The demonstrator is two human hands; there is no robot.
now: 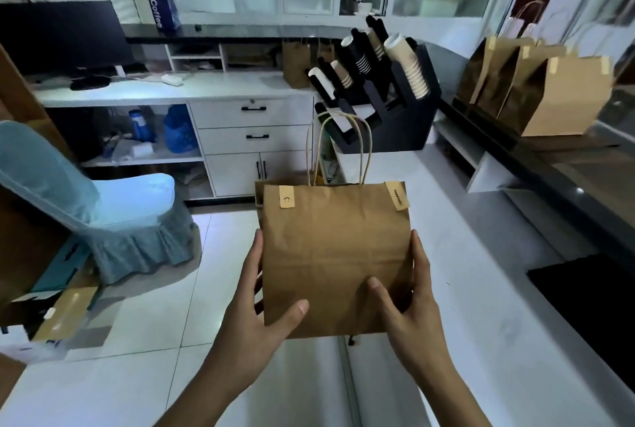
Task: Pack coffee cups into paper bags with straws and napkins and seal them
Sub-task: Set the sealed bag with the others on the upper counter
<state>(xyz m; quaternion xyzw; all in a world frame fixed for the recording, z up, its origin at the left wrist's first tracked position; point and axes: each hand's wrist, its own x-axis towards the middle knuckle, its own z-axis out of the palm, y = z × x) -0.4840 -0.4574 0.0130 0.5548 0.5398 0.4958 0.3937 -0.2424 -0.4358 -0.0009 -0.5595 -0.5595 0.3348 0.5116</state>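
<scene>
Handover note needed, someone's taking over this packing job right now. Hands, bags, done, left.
Left hand: grips the left edge of the paper bag, thumb on its front.
Right hand: grips the right edge, thumb on the front.
The bag is held in the air between both hands, top folded over, with two stickers over the fold, handles up. Its contents cannot be seen.
Done: this bag looks sealed. Sealed bags already stand on the raised counter at right.
Left: likely set this bag down with them. Spare cups sit in the cup rack behind.
</scene>
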